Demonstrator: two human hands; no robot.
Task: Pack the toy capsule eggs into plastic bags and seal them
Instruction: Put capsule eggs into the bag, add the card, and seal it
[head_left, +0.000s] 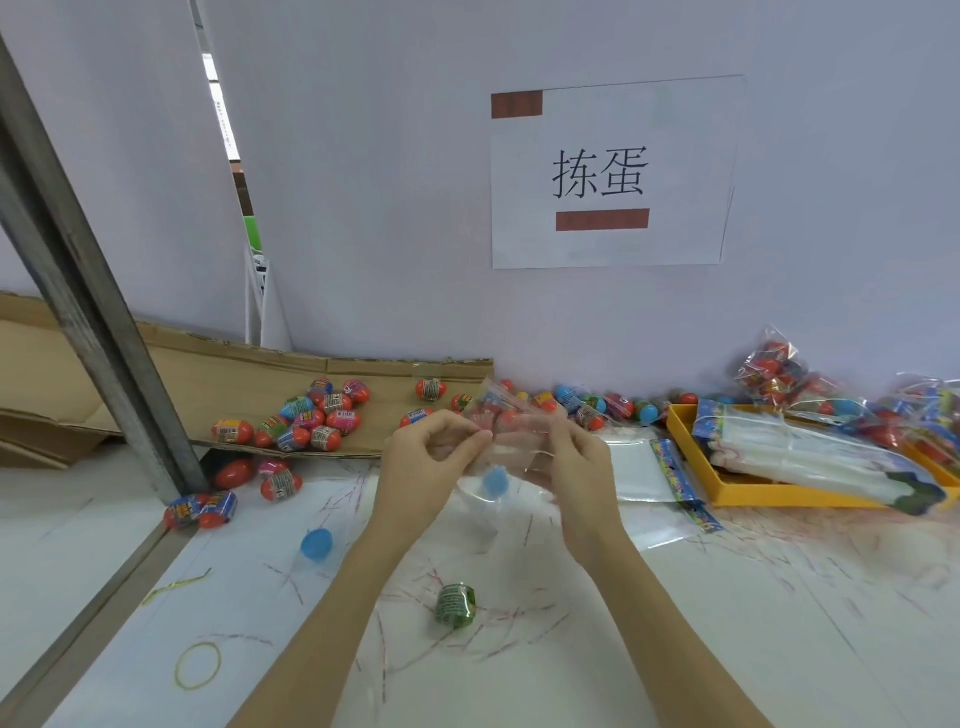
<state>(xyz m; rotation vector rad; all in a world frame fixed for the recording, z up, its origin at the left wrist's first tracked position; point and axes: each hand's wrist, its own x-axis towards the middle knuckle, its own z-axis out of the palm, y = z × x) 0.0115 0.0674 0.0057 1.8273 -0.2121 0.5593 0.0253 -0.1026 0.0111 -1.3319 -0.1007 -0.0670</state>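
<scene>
Left hand and right hand pinch a clear plastic bag held up between them over the white table
Head view: a blue egg shows through the bag's lower part; the yellow tray at right holds a stack of empty bags, filled bags lie behind it, loose capsule eggs sit on the cardboard flap, and a green-wrapped egg and another blue egg lie on the table near the forearms

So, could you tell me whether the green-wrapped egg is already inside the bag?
No, the green-wrapped egg lies loose on the table, below the clear bag that both hands hold up.
</scene>
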